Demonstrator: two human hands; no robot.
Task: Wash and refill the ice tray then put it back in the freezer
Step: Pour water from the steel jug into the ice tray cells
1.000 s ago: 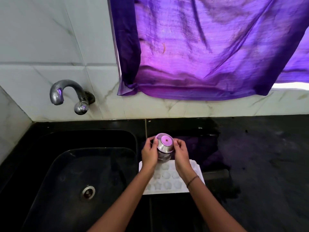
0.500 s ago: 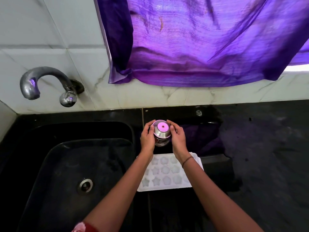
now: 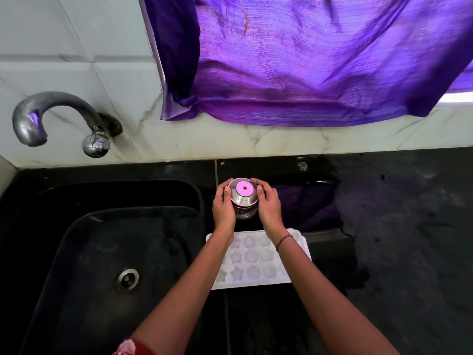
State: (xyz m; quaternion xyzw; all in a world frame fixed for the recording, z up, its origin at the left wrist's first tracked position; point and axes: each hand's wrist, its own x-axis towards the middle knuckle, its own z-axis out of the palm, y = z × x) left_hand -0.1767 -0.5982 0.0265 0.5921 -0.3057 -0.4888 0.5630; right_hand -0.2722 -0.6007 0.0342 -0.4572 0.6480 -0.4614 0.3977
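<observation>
Both forearms reach forward over the white plastic ice tray with star and flower moulds [image 3: 256, 274], which lies flat on the black stone counter [image 3: 409, 239], the black sink [image 3: 102, 252] at its 9 o'clock. At the tray's 12 o'clock, the left hand [image 3: 224, 208] and right hand [image 3: 268, 207] cup a steel-lidded glass jar [image 3: 243, 194], fingers [image 3: 256, 181] curled round its lid from either side.

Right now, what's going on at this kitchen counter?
A person stands at a black counter beside the sink. The left hand and the right hand both grip a small steel-topped container, fingers curled round its cap. The white ice tray, with star and flower moulds, lies flat on the counter just in front of it, under the wrists. No stream shows at the tap. Whether the moulds hold water is unclear.
</observation>
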